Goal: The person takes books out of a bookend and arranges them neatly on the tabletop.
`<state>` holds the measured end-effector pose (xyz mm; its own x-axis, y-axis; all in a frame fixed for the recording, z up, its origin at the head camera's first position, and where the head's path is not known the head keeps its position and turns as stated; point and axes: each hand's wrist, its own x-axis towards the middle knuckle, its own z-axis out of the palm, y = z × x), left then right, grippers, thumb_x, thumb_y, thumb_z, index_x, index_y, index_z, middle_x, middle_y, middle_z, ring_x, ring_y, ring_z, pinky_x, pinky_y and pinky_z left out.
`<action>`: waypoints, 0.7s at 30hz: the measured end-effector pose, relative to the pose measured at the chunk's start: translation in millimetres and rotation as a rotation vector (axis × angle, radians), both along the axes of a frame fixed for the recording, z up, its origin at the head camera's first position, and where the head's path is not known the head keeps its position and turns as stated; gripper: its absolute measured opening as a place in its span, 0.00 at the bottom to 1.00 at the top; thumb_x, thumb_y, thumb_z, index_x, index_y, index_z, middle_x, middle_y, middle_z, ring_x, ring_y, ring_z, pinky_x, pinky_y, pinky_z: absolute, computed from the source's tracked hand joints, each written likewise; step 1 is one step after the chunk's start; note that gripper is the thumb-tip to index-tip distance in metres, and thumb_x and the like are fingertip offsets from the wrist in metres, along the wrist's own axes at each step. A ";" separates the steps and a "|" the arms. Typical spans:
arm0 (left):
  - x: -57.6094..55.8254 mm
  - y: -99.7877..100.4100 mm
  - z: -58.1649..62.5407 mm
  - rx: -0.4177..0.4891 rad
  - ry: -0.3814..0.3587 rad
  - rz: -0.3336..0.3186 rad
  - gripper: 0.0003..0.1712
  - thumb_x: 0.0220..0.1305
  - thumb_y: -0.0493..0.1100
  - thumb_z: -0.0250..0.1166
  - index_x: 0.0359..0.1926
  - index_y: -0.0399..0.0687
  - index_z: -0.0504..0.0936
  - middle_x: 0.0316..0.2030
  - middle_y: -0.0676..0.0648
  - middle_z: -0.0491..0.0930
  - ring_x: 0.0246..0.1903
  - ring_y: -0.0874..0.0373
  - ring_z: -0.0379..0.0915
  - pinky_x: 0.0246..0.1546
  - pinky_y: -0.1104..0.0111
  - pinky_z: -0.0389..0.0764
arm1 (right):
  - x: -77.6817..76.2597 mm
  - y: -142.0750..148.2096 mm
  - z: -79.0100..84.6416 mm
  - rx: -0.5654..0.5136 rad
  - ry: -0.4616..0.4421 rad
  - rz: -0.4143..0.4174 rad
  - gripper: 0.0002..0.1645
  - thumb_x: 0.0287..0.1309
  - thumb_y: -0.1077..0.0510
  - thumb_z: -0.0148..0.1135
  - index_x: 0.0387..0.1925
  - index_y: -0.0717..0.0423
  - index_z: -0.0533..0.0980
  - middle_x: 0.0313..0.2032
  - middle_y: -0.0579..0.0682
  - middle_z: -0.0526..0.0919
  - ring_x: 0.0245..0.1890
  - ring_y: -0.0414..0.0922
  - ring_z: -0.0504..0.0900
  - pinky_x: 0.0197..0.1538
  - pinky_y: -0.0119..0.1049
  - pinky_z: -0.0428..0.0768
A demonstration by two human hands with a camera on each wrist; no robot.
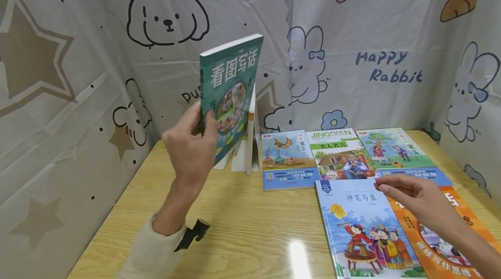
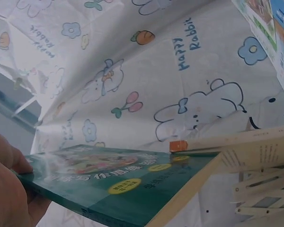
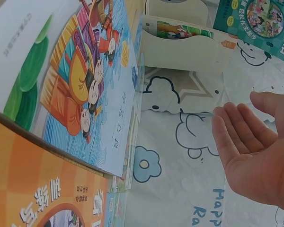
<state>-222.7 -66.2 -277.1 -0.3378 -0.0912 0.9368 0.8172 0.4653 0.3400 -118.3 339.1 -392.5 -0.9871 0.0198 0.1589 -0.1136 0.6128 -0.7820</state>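
Note:
My left hand (image 1: 192,144) grips a green book (image 1: 231,96) by its spine edge, thumb on the front cover, and holds it upright above the table. Just behind that book stands a white book rack (image 1: 255,139) with a pale book (image 1: 249,148) in it; the left wrist view shows the green book (image 2: 132,175) close beside the pale one. My right hand (image 1: 422,200) hovers over the blue-covered book (image 1: 364,226) and the orange book (image 1: 442,231). In the right wrist view its fingers (image 3: 236,137) are loosely bent, with nothing held.
Behind the blue-covered book lie several flat books, among them one with a bird cover (image 1: 287,152), a white-and-green one (image 1: 336,152) and one with a tree cover (image 1: 395,148). A printed cloth (image 1: 235,5) surrounds the wooden table (image 1: 250,226).

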 end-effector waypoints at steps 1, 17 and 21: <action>1.6 0.3 0.4 -0.006 0.005 -0.002 0.15 0.64 0.27 0.61 0.51 0.33 0.85 0.40 0.39 0.87 0.35 0.48 0.86 0.37 0.79 0.80 | 0.0 -0.2 0.3 0.002 0.000 -0.001 0.22 0.73 0.50 0.56 0.58 0.62 0.78 0.51 0.61 0.84 0.43 0.30 0.83 0.43 0.31 0.83; 26.1 15.1 4.8 -0.042 -0.030 -0.193 0.14 0.64 0.28 0.63 0.50 0.29 0.84 0.38 0.39 0.87 0.33 0.49 0.86 0.36 0.74 0.83 | 3.9 -0.1 -0.3 -0.045 0.023 0.025 0.20 0.73 0.53 0.57 0.57 0.63 0.78 0.49 0.55 0.85 0.44 0.33 0.84 0.42 0.29 0.82; 27.7 19.9 1.3 -0.050 -0.058 -0.263 0.15 0.64 0.27 0.63 0.51 0.29 0.83 0.39 0.38 0.86 0.34 0.50 0.86 0.36 0.71 0.84 | 5.8 -0.2 0.4 -0.039 0.040 0.033 0.20 0.73 0.53 0.57 0.58 0.63 0.78 0.48 0.50 0.86 0.44 0.32 0.84 0.42 0.28 0.82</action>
